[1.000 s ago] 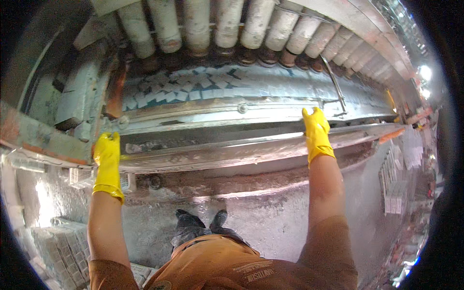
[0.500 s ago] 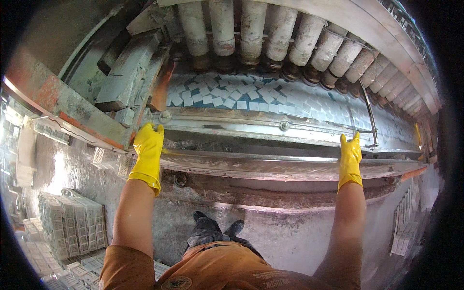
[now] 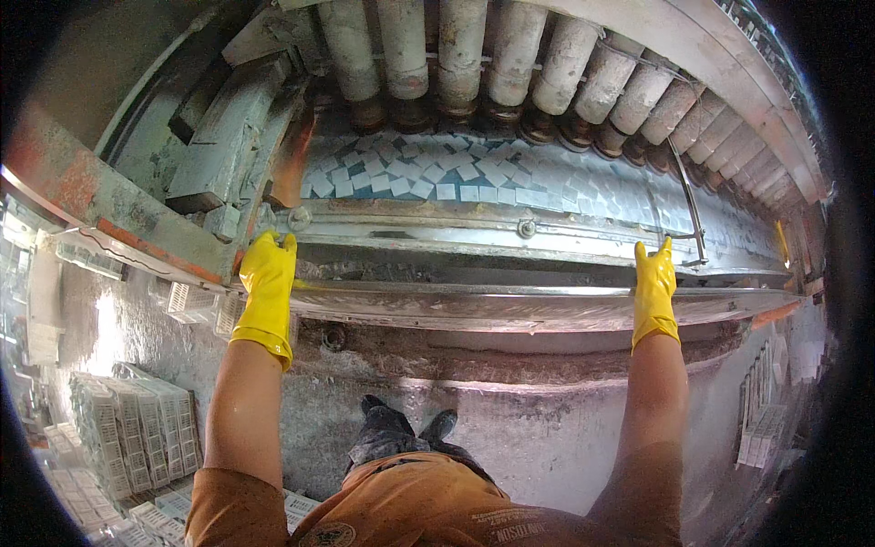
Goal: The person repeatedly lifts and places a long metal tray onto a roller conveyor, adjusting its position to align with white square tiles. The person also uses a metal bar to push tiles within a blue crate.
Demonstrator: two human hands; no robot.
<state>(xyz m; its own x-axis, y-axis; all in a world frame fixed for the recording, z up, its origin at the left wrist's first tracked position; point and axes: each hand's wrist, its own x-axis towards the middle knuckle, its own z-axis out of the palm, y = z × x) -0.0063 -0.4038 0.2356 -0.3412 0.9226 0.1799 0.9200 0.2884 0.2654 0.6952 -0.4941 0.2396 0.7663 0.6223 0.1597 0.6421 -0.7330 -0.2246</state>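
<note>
Both my hands wear yellow rubber gloves and rest far apart along the front of a long machine. My left hand is closed at the left end of the long metal rail, its fingertips curled at the rail's near edge. My right hand is closed on the same rail farther right, beside a thin metal rod. The undersides of both grips are hidden. Behind the rail lie many small whitish square tiles on a wet blue-grey bed. A shiny-edged metal panel passes under my wrists.
A row of thick grey cylinders hangs over the tiles. Left stands a heavy orange-and-grey frame. Stacked white plastic crates fill the lower left, with more racks at right. My feet stand on wet concrete floor.
The whole scene has shifted slightly left and up in the picture. My two hands keep about the same places along the rail.
</note>
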